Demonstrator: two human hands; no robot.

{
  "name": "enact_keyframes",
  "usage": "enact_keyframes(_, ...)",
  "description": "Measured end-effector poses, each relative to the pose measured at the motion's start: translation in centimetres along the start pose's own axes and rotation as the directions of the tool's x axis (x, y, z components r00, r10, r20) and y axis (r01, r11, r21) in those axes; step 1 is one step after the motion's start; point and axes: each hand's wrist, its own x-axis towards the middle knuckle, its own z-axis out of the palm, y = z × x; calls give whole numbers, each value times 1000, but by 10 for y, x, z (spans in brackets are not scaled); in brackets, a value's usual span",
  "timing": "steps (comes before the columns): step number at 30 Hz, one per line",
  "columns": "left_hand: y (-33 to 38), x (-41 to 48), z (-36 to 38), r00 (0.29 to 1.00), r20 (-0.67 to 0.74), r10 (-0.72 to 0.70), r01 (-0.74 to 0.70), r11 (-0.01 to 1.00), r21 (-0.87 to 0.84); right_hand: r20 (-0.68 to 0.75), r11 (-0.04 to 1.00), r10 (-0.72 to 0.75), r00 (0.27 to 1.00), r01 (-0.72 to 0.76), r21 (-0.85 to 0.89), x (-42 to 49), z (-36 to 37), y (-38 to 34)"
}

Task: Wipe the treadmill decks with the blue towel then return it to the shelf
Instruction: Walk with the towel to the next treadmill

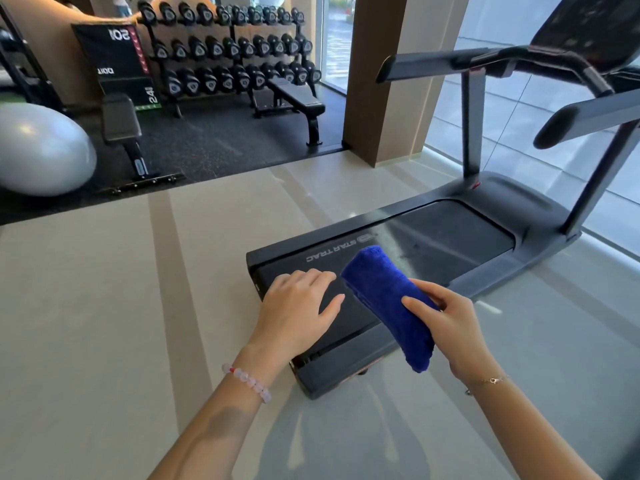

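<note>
Status: blue towel (pixel 388 303) is in the right hand (pixel 453 327), folded into a thick roll and held over the rear end of the treadmill (pixel 540 216) belt. Right fingers (pixel 415 303) are wrapped round its middle, thumb on top. Can't tell whether the towel's far end touches the belt or sits just above it.

Left hand (pixel 298 306) is palm down over the belt's rear left corner, fingers loosely spread, holding nothing (contact with the belt not confirmable).

Risks, my read:
- The rolled towel gives a narrow contact patch, so a pass is likely to leave unwiped strips, mostly along the side rails.
- It is gripped mid-roll with both ends free. A hard push could unroll it or drag it out of the grip.
- If the left hand leans on the belt, the belt may slide and the brace goes with it.
- Window glare on the belt hides what's been covered.
- The task says decks, plural, and the shelf isn't in view either, so a deck could easily get skipped.

Counts:
- treadmill: 1
- towel: 1
- hands: 2
- weight benches (pixel 298 98): 2
- exercise ball (pixel 41 150): 1
- dumbbell rack (pixel 225 50): 1, three tiers (dumbbells too many to count reliably)
- bracelets (pixel 247 381): 2, one per wrist
</note>
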Motion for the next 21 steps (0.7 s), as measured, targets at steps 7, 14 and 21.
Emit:
enact_keyframes(7,-14,64,20,999,-27,16,-16,1000,-2,7,1000,-4,1000,4,19,75,-2,5)
enact_keyframes(14,-8,136,66,991,-100,-87,91,995,41,125,1000,-5,992,3,22,180,-22,22)
enact_keyframes(21,19,206,109,959,-97,-268,274,960,56,288,1000,1,958,-3,9,292,-57,43)
